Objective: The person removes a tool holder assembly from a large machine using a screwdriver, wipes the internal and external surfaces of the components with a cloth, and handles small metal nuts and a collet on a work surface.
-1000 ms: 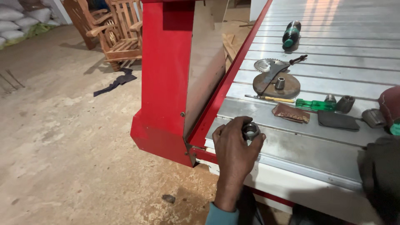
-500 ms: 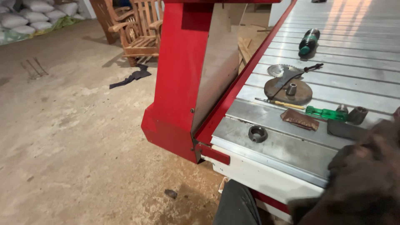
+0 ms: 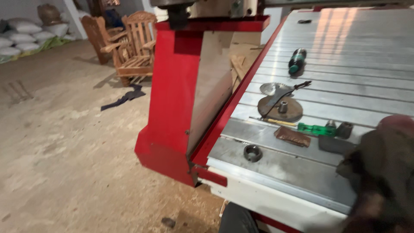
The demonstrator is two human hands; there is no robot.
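Note:
A dark metal ring nut (image 3: 252, 152) lies alone near the front corner of the grooved aluminium machine bed (image 3: 353, 34). My left hand is out of view. A dark, blurred mass (image 3: 381, 181) fills the lower right close to the camera; it looks like my right hand or sleeve, and its grip is unreadable. Behind the nut lie a rusty round disc with a small bushing (image 3: 280, 110), a thin curved wrench (image 3: 284, 96) across it, a green-handled screwdriver (image 3: 317, 128), a brown flat piece (image 3: 292, 136) and a small dark socket (image 3: 345, 129).
A red upright machine column (image 3: 172, 108) stands at the bed's left edge. A dark green cylindrical tool (image 3: 297, 60) lies further back. Wooden chairs (image 3: 133, 51), white sacks (image 3: 26, 30) and a dark rag (image 3: 125, 97) sit on the dirt floor to the left.
My left hand has let go of the ring nut and left the view; the nut stays on the bed. The dark mass at the lower right has grown larger in view.

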